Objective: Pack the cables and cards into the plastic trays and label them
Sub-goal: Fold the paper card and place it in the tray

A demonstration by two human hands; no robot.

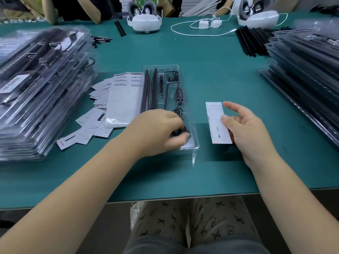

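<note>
Label sheet [126, 80] bears rows of barcodes; digits illegible. Controller [179, 94] in the tray [194, 143] shows a red digit display, unreadable. Print on held card [216, 123] too blurred to read.

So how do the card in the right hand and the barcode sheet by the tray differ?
The card is narrow and pinched off the table by the right hand; the barcode sheet is wider and lies flat left of the tray. The sheet's top carries barcode labels; the card shows only faint print. Both are white.

A single head-worn wide-angle camera looks forward and steeply down. It sits close above the left hand [157, 131] and right hand [245, 129], the green matte tabletop [211, 74] stretching beyond them.
</note>
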